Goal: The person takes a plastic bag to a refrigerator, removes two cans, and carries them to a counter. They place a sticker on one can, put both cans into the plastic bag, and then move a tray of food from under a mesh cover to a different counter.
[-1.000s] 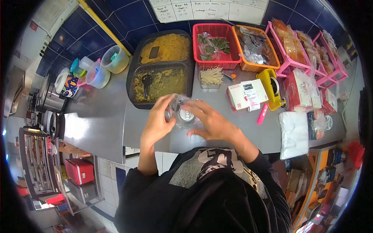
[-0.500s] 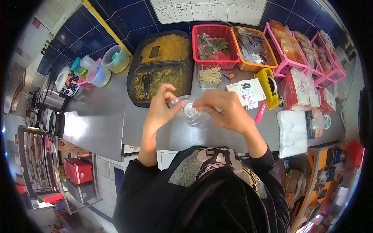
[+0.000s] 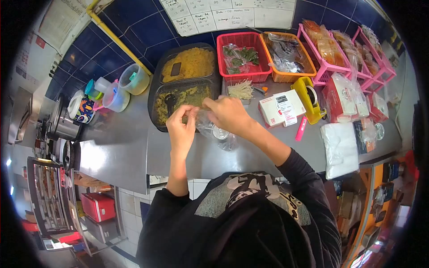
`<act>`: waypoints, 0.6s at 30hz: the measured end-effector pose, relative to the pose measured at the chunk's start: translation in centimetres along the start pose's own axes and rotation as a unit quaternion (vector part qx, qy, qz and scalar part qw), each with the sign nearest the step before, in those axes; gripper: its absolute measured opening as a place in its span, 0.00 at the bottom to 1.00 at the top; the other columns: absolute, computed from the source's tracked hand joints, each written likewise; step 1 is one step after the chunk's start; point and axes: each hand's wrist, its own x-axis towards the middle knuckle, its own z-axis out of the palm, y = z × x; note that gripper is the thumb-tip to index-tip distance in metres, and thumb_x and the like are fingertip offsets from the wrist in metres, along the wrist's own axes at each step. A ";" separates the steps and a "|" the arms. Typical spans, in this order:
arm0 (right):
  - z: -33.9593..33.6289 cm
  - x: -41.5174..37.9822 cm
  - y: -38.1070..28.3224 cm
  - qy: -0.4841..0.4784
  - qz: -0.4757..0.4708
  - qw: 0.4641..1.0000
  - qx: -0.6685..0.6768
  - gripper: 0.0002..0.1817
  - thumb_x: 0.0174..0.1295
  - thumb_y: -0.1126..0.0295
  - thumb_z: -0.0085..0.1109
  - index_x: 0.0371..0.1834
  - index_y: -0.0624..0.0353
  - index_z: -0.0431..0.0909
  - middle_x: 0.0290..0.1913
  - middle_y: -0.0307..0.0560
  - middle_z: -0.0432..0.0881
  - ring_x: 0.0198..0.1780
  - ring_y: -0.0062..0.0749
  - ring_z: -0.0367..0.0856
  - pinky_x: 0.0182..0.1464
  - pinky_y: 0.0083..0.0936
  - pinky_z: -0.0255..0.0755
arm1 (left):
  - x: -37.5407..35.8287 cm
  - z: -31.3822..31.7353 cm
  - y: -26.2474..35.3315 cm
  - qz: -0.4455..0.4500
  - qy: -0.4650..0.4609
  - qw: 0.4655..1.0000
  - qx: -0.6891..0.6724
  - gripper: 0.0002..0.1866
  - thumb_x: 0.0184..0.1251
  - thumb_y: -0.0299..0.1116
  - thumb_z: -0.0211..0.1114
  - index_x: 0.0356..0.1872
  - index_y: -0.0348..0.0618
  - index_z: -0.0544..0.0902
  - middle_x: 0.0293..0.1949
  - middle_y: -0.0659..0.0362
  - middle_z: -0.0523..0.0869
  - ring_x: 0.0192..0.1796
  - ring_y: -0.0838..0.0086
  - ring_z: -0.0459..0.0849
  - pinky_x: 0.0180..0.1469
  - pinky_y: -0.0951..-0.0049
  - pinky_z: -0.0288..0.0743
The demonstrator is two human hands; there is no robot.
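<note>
A thin clear plastic bag [image 3: 206,126] hangs over the steel worktop in front of me. A round, shiny, clear or silvery piece [image 3: 220,133] shows at its lower part; I cannot make out whether it is a cup or a lid. My left hand [image 3: 182,129] pinches the bag's upper left edge between thumb and fingers. Close beside it, my right hand [image 3: 225,111] has its fingers closed on the same upper edge. Just behind both hands lies a black tray [image 3: 151,105] of yellow rice [image 3: 190,58], with a black scoop [image 3: 169,103] in its nearer half.
Along the back wall stand a red basket [image 3: 246,37] with leafy packets and an orange basket [image 3: 292,78]. To the right are a white box [image 3: 279,107], a yellow tape dispenser [image 3: 318,117], a pink cutter [image 3: 301,129] and white plastic sheets [image 3: 339,152]. Plastic tubs [image 3: 134,80] stand left.
Both hands have moved left and closer together, from around the round piece to the bag's upper edge. My left fingers have gone from spread to pinched. The head view has shifted slightly.
</note>
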 end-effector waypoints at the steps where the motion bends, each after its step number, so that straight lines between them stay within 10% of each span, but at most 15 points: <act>1: -0.4 0.2 -0.2 0.055 -0.039 0.998 0.007 0.12 0.47 0.74 0.61 0.36 0.56 0.74 0.23 0.46 0.79 0.26 0.44 0.78 0.29 0.38 0.72 | -0.1 0.0 -0.4 -0.030 0.001 0.999 -0.022 0.05 0.61 0.27 0.60 0.31 0.34 0.78 0.24 0.58 0.80 0.27 0.79 0.77 0.32 0.80 0.70; 5: -3.5 1.0 -1.8 0.194 -0.040 0.979 0.057 0.02 0.50 0.77 0.57 0.27 0.58 0.75 0.21 0.45 0.78 0.24 0.37 0.77 0.27 0.32 0.71 | -0.1 -0.7 -0.9 -0.073 -0.029 0.992 -0.094 0.11 0.61 0.33 0.62 0.41 0.38 0.77 0.30 0.57 0.82 0.34 0.78 0.79 0.39 0.79 0.71; 12: -5.1 1.5 -1.6 -0.010 0.035 0.906 0.423 0.10 0.51 0.80 0.49 0.38 0.63 0.66 0.20 0.40 0.72 0.21 0.23 0.72 0.24 0.25 0.66 | -3.5 0.9 -3.2 -0.091 -0.200 0.947 -0.235 0.64 0.30 0.61 0.76 0.67 0.40 0.49 0.64 0.50 0.57 0.64 0.60 0.60 0.64 0.63 0.56; 18: -8.6 2.9 -4.8 -0.309 0.011 0.891 0.331 0.17 0.49 0.80 0.45 0.44 0.63 0.60 0.24 0.46 0.72 0.22 0.26 0.71 0.22 0.28 0.64 | -8.1 7.0 -2.9 -0.149 -0.173 0.965 -0.128 0.34 0.52 0.41 0.70 0.58 0.36 0.67 0.54 0.52 0.73 0.53 0.67 0.74 0.56 0.70 0.67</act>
